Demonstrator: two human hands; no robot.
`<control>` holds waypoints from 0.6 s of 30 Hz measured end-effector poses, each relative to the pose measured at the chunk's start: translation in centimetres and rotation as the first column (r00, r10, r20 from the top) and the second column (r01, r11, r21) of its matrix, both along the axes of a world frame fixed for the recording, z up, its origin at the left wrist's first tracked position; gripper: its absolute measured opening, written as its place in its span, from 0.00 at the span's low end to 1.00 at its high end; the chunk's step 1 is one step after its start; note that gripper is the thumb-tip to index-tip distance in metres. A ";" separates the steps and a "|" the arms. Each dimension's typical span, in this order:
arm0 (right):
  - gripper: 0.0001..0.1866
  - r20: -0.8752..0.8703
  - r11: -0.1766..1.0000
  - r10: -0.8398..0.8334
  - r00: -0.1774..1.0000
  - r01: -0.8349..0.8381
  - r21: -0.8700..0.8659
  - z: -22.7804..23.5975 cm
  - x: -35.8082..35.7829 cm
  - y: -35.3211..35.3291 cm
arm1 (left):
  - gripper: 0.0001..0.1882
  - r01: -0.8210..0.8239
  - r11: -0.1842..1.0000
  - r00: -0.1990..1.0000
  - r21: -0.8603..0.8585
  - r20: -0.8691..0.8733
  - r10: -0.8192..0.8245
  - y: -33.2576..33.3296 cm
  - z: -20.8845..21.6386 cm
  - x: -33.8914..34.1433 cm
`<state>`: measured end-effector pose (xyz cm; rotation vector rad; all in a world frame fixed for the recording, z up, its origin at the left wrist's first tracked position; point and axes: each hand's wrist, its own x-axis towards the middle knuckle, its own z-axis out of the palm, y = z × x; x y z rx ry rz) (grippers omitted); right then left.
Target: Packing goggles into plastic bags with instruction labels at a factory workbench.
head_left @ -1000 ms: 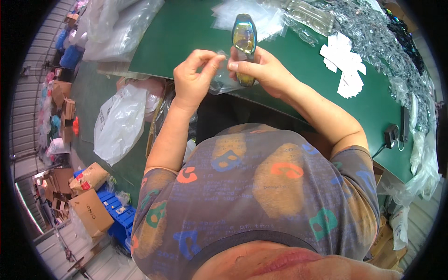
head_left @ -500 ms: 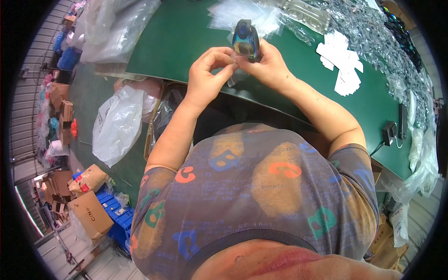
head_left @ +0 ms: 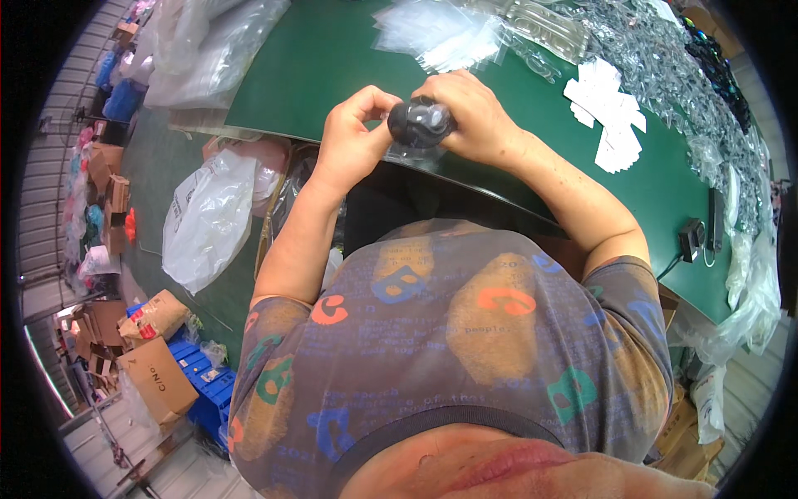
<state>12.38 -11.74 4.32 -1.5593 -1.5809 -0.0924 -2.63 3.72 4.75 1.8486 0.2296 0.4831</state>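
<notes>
Above the near edge of the green table [head_left: 307, 91] I hold a dark, glossy pair of sunglasses [head_left: 420, 125], seen end-on, so its full shape is hidden. My right hand [head_left: 472, 116] is closed around its right side. At its left edge, the thumb and forefinger of my left hand [head_left: 356, 137] are pinched together against it. Clear plastic film [head_left: 413, 156] shows just under the sunglasses; whether it wraps them I cannot tell. Beyond my hands lies a spread of clear flat bags [head_left: 440, 33].
White paper cards [head_left: 608, 116] lie fanned on the right. A heap of clear plastic-wrapped pieces [head_left: 657, 75] covers the far right, with dark shiny items [head_left: 716, 58] behind. A black adapter [head_left: 692, 239] sits near the right edge. Large plastic bags [head_left: 208, 62] occupy the left corner.
The sunglasses have been tipped and lowered toward me, from upright with coloured lenses showing to end-on. My right hand has moved round to their side; my left hand shifted slightly left.
</notes>
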 end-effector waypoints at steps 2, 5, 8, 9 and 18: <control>0.17 0.182 0.997 0.043 0.982 -0.054 0.054 -0.1 0.7 0.2 | 0.08 -0.028 0.984 0.999 0.177 0.021 0.025 -0.2 0.2 -0.1; 0.17 0.217 0.996 0.074 0.973 -0.084 0.036 -0.1 0.6 0.2 | 0.08 -0.031 0.973 0.999 0.227 -0.028 0.039 -0.2 0.8 -0.2; 0.17 0.107 0.993 0.117 0.987 -0.118 0.001 -0.3 -0.5 0.1 | 0.08 0.009 0.982 0.991 0.187 -0.136 0.017 -0.3 0.8 -0.5; 0.16 0.035 0.990 0.136 0.990 -0.135 -0.030 -0.4 -0.7 0.1 | 0.09 -0.049 0.957 0.992 0.286 -0.095 0.079 -0.9 0.8 -0.5; 0.26 -0.268 0.998 0.013 0.963 -0.028 -0.050 -0.6 -1.7 -0.6 | 0.06 -0.119 0.919 0.992 0.375 0.086 0.094 0.7 -2.1 0.4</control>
